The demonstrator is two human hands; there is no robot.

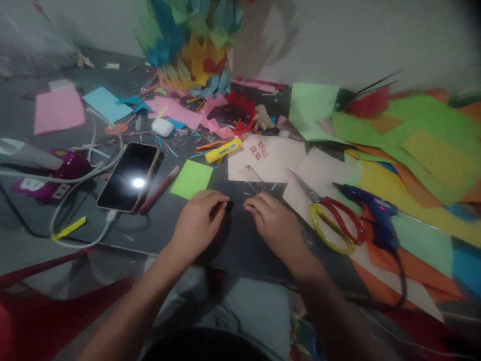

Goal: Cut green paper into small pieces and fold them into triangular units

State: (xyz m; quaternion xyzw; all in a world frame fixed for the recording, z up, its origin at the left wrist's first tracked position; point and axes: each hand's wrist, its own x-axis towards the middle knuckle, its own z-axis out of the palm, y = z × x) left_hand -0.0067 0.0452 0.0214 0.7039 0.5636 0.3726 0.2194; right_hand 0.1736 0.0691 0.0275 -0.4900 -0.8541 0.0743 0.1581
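Note:
My left hand (199, 223) and my right hand (276, 225) rest side by side on a dark sheet of paper (240, 245) at the table's near edge. Both have their fingers curled, and the fingertips pinch the sheet a short gap apart. A clear plastic set square (252, 176) lies just beyond the fingers. Red and yellow scissors (334, 220) lie right of my right hand. A green paper square (191, 179) lies just beyond my left hand.
A blue glue gun (376, 215) lies on coloured sheets at the right. A phone (128, 175), a pencil (160, 190), cables and a purple power strip (56, 175) are at the left. Farther back are a yellow glue stick (223, 150) and a colourful paper sculpture (195, 45). A red chair (56, 311) is lower left.

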